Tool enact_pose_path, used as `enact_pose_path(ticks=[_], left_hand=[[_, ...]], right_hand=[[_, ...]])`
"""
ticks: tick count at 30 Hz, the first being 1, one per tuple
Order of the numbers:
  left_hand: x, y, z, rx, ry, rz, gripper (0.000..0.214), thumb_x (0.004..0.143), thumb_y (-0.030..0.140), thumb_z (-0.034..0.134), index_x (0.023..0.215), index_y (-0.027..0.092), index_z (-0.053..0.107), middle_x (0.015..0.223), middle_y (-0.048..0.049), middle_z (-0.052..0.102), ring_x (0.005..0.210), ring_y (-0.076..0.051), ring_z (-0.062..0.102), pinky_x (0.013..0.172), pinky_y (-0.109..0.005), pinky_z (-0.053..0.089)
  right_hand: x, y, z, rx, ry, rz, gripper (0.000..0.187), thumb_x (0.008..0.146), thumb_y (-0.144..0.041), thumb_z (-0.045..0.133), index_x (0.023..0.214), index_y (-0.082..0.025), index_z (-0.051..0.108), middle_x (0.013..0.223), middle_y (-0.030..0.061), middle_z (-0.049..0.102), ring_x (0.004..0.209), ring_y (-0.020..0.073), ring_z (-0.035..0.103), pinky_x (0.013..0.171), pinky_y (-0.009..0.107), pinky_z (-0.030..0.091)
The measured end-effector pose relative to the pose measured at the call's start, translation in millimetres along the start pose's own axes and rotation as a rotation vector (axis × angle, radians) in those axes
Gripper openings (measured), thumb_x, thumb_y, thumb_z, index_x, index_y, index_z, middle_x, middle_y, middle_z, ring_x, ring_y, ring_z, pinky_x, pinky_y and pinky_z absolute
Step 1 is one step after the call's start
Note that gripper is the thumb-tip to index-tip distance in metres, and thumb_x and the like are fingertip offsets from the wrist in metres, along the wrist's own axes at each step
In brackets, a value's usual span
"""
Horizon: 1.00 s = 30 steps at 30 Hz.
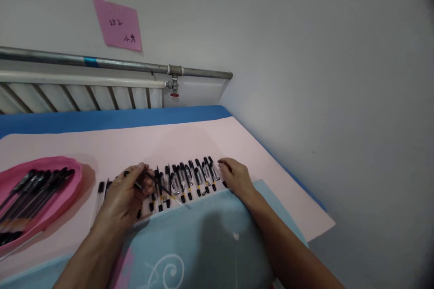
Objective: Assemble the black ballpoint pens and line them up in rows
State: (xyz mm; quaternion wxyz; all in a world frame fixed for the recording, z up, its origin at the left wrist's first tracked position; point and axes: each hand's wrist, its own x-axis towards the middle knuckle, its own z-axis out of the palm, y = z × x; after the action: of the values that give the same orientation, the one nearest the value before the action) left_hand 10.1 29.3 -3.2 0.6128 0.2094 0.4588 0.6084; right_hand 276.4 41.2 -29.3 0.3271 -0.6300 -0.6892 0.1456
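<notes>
My left hand (127,192) is closed, pinching a thin pen refill (162,186) that slants down to the right with its clear end over the cloth. A black piece shows between its fingers, too small to name. Beneath and beside it lies a row of disassembled pens (190,176): black caps, clear barrels and dark refills with yellow bands. At the row's right end my right hand (237,176) rests with its fingers curled together. A black tip pokes out below them; what they hold, if anything, is hidden.
A pink basket (79,178) of black pens stands at the left. More clear barrels (99,198) lie beside it. Blue cloth (203,235) covers the near edge of the pink tabletop (118,144). Behind are a radiator (74,92), a metal pipe (129,64) and a wall with a pink note (118,25).
</notes>
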Motion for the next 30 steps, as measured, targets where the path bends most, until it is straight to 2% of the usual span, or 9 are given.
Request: enact_pose_path(ticks=[2, 6, 9, 12, 14, 17, 19, 24, 30], left_hand=[[-5.8, -9.4, 6.9, 0.048, -0.036, -0.007, 0.018, 0.06, 0.024, 0.068, 0.068, 0.013, 0.057, 0.061, -0.0028, 0.061, 0.043, -0.009, 0.051, 0.036, -0.019, 0.039], [-18.2, -27.2, 19.4, 0.118, -0.087, -0.013, 0.022, 0.061, 0.031, 0.067, 0.071, 0.013, 0.058, 0.062, -0.0035, 0.063, 0.042, -0.01, 0.053, 0.039, -0.022, 0.042], [-24.6, -33.5, 24.0, 0.15, -0.123, -0.024, 0.024, 0.063, 0.035, 0.065, 0.071, 0.014, 0.058, 0.06, -0.0033, 0.062, 0.041, -0.01, 0.052, 0.04, -0.023, 0.043], [-23.7, -31.5, 22.2, 0.175, -0.116, -0.039, 0.025, 0.064, 0.036, 0.065, 0.073, 0.014, 0.059, 0.059, -0.0031, 0.062, 0.042, -0.01, 0.052, 0.041, -0.022, 0.042], [-19.1, -27.4, 18.4, 0.156, -0.066, -0.018, 0.024, 0.062, 0.034, 0.067, 0.074, 0.014, 0.059, 0.059, -0.0023, 0.061, 0.043, -0.01, 0.052, 0.041, -0.021, 0.042], [-11.8, -21.6, 13.0, 0.086, 0.012, 0.035, 0.023, 0.057, 0.028, 0.071, 0.071, 0.014, 0.059, 0.061, -0.002, 0.061, 0.046, -0.011, 0.053, 0.04, -0.02, 0.041], [-10.1, -20.5, 12.0, 0.069, 0.019, 0.031, 0.023, 0.055, 0.026, 0.072, 0.071, 0.013, 0.06, 0.061, -0.0022, 0.061, 0.048, -0.011, 0.054, 0.039, -0.02, 0.041], [-16.4, -24.6, 15.8, 0.134, -0.056, -0.052, 0.029, 0.054, 0.029, 0.073, 0.076, 0.014, 0.061, 0.059, -0.0012, 0.059, 0.047, -0.01, 0.053, 0.04, -0.02, 0.042], [-18.2, -26.5, 15.6, 0.164, -0.096, -0.074, 0.028, 0.054, 0.03, 0.074, 0.071, 0.013, 0.058, 0.058, -0.0018, 0.06, 0.046, -0.01, 0.052, 0.041, -0.02, 0.042]], right_hand=[[-5.6, -14.5, 0.1, 0.206, -0.083, 0.026, 0.023, 0.08, -0.029, 0.045, 0.087, -0.018, 0.064, 0.08, 0.0029, 0.065, 0.075, 0.014, 0.057, 0.069, 0.024, 0.043], [-22.9, -48.5, 7.8, 0.504, -0.492, 0.035, 0.021, 0.075, -0.031, 0.053, 0.089, -0.021, 0.066, 0.07, -0.0016, 0.062, 0.063, 0.0108, 0.054, 0.057, 0.02, 0.04], [-31.2, -62.6, 15.0, 0.549, -0.585, 0.02, 0.021, 0.07, -0.028, 0.058, 0.088, -0.021, 0.067, 0.072, -0.0022, 0.063, 0.063, 0.0106, 0.054, 0.057, 0.02, 0.039], [-29.2, -58.5, 15.0, 0.489, -0.512, -0.001, 0.018, 0.069, -0.025, 0.058, 0.083, -0.021, 0.068, 0.073, -0.0015, 0.063, 0.067, 0.0114, 0.055, 0.06, 0.02, 0.04], [-23.0, -46.5, 9.8, 0.401, -0.375, 0.021, 0.016, 0.07, -0.025, 0.055, 0.08, -0.02, 0.068, 0.073, -0.0005, 0.063, 0.068, 0.0121, 0.055, 0.061, 0.021, 0.041], [-11.4, -21.9, -1.9, 0.221, -0.105, 0.111, 0.019, 0.073, -0.026, 0.05, 0.078, -0.019, 0.066, 0.073, 0.0008, 0.064, 0.069, 0.0136, 0.056, 0.062, 0.022, 0.041], [-5.4, -7.2, -8.4, 0.077, -0.019, 0.167, 0.021, 0.073, -0.027, 0.047, 0.076, -0.019, 0.066, 0.07, 0.001, 0.064, 0.068, 0.0144, 0.056, 0.061, 0.023, 0.041], [-1.0, 10.2, -9.3, -0.133, -0.101, 0.2, 0.021, 0.07, -0.023, 0.046, 0.076, -0.019, 0.066, 0.06, 0.0, 0.062, 0.061, 0.0142, 0.055, 0.056, 0.023, 0.038], [-1.5, 13.0, -4.3, -0.122, -0.134, 0.149, 0.022, 0.075, -0.026, 0.044, 0.073, -0.019, 0.064, 0.062, 0.0008, 0.062, 0.061, 0.0132, 0.055, 0.057, 0.022, 0.038]])
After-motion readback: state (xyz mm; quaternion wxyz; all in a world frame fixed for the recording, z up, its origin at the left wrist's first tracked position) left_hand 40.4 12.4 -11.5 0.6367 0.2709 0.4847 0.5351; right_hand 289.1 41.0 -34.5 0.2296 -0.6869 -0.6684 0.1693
